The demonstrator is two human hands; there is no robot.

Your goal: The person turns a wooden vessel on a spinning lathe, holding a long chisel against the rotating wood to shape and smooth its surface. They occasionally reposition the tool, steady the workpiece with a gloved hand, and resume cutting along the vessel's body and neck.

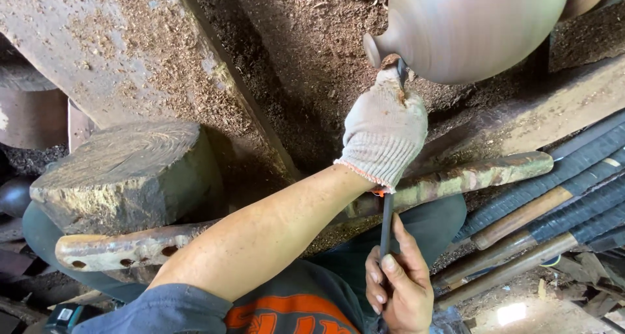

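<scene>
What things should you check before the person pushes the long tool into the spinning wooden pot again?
1. Gloved left hand guiding the tool near its tip: ok.
2. Bare right hand gripping the long tool at its back end: ok.
3. Tool lying across the worn wooden rest bar: ok.
4. Tip touching the pot at its narrow neck: cannot tell, the glove hides it.
5. Pot spinning smoothly: cannot tell, though its surface looks blurred.
6. Spare tools lying to the right, off the rest bar: ok.
</scene>
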